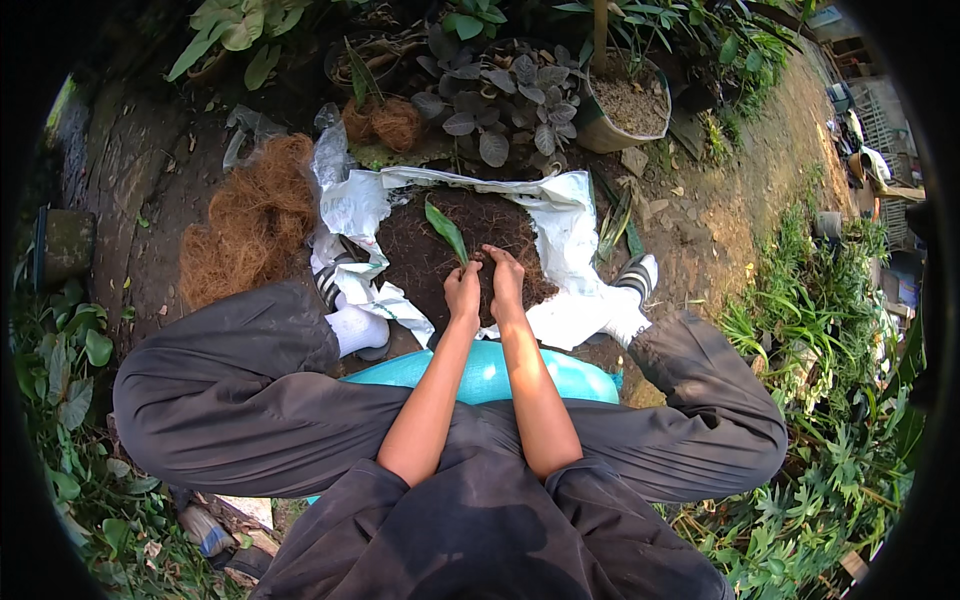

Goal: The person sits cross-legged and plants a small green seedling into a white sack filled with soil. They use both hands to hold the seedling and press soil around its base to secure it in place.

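Note:
My left hand (pixel 463 291) pinches the lower end of a green plant leaf (pixel 446 229), which points up and to the left over dark soil. Close beside it on the right, my right hand (pixel 506 279) is held with its fingers stretched towards the leaf's base; whether it holds anything cannot be told. Both hands are over the near part of the dark soil (pixel 420 247), which has fine roots or fibres in it. The soil lies on an opened white woven sack (pixel 566 225), whose crumpled edges surround it.
Brown coconut fibre (pixel 255 217) is heaped left of the sack, near clear plastic (pixel 328 150). Behind are two fibre-wrapped balls (pixel 396 126), a dark-leaved plant (pixel 491 97) and a soil-filled pot (pixel 626 112). A turquoise sack (pixel 487 375) lies beneath my forearms. My feet flank the white sack.

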Demonstrator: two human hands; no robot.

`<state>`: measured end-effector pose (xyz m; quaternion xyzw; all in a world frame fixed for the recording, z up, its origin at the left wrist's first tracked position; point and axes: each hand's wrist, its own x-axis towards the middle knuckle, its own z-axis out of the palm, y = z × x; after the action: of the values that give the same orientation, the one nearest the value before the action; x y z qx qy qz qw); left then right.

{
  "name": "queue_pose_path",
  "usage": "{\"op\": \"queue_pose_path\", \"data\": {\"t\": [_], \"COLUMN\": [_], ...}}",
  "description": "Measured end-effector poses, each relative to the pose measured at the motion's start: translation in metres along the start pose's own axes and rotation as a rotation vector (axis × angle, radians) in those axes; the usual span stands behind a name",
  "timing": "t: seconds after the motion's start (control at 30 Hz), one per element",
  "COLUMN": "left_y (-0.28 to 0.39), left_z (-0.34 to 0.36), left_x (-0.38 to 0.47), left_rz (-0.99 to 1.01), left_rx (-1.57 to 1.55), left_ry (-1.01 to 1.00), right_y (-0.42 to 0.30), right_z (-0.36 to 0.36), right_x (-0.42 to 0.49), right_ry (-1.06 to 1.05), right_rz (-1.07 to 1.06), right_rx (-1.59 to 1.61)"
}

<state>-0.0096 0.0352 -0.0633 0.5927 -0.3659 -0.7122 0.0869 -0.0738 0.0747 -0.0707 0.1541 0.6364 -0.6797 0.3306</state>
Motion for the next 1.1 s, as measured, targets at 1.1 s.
{"op": "queue_pose_path", "data": {"t": [1.1], "left_y": [-0.004], "left_z": [0.002], "left_x": [0.001], "left_rz": [-0.012], "left_rx": [-0.004], "left_ry": [0.023], "right_y": [0.013], "right_z": [-0.009], "right_x": [0.007], "right_ry": [0.030], "right_rz": [0.006], "right_rx": [-0.067]}}
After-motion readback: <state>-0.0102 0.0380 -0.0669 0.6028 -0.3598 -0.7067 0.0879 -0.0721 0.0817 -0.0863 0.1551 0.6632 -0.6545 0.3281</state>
